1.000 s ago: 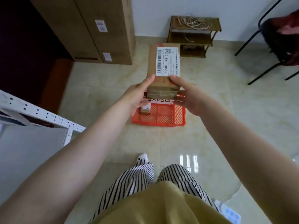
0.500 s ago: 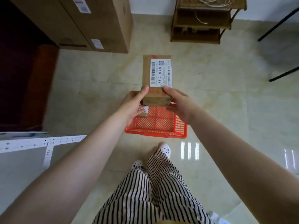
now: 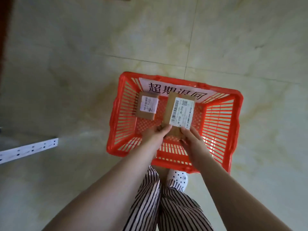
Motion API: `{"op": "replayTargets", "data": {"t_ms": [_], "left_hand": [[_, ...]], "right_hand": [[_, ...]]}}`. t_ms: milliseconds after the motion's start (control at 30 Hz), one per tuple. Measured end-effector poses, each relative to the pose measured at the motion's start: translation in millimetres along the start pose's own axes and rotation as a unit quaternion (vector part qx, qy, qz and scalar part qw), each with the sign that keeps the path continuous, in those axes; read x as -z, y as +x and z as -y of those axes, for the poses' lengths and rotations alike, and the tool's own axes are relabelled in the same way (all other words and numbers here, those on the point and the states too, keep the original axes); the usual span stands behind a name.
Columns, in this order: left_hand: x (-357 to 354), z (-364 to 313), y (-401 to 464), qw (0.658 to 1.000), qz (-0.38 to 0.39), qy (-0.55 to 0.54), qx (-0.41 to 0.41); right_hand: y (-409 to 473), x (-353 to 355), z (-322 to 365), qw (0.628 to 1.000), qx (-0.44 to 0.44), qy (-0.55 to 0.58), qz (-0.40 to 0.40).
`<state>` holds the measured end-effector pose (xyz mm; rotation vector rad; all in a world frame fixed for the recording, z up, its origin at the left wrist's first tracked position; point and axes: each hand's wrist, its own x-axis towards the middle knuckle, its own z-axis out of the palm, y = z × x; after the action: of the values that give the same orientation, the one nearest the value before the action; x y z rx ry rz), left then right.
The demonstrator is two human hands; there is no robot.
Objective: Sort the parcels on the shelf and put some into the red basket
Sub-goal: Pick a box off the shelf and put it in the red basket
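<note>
Holding the long parcel (image 3: 179,114) by its near end, the left hand (image 3: 159,133) and right hand (image 3: 190,136) keep it low inside the red basket (image 3: 221,117); its long axis runs away from the person, beside a small parcel (image 3: 146,105) on the left. Half a second ago the parcel was higher, above the basket, and the basket was farther from the person

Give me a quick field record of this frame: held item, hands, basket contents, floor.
held item: cardboard parcel, label J6-S10 facing up
left hand: gripping the parcel's near left corner
right hand: gripping the near right corner
position: parcel low inside the red basket; contact with its bottom not clear
basket contents: one smaller parcel at far left, white sign on far wall
floor: pale tiles; basket stands on them
</note>
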<state>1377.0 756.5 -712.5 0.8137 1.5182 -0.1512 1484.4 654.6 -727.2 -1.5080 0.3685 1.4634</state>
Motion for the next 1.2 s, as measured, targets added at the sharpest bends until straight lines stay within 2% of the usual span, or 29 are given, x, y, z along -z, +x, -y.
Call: {"op": "replayTargets", "data": {"t_ms": [167,267,433,633,833,933,1033,1200], "left_hand": [[-12.9,23.7,85.1,0.999,-0.015,0.024,-0.043],[-12.4,30.3,121.3,0.999,-0.021,-0.011,-0.028],[-11.6,67.0,174.5,0.994,-0.021,-0.104,-0.011],[-10.9,90.3,202.7,0.989,-0.03,-0.146,0.01],[-5.8,90.8,202.1,0.99,-0.027,-0.14,0.018],[-0.5,59.2,161.2,0.991,-0.013,-0.12,0.051],[2.6,46.6,132.7,0.99,-0.003,-0.111,0.085],[25.3,27.4,67.0,0.988,-0.013,-0.129,0.089]], "right_hand": [[102.6,8.2,-39.8,1.0,0.014,-0.004,-0.02],[139.8,5.6,-51.9,0.999,0.026,-0.037,-0.001],[161.6,-2.2,-66.0,0.997,0.032,-0.07,0.012],[171.0,-6.5,-77.1,0.995,0.024,-0.094,0.006],[171.9,-7.0,-77.1,0.994,0.021,-0.112,-0.007],[161.2,-9.9,-67.5,0.992,0.016,-0.119,-0.025],[142.2,-12.4,-57.6,0.987,-0.006,-0.138,-0.078],[77.1,-25.7,-34.8,0.976,-0.03,-0.168,-0.134]]}}
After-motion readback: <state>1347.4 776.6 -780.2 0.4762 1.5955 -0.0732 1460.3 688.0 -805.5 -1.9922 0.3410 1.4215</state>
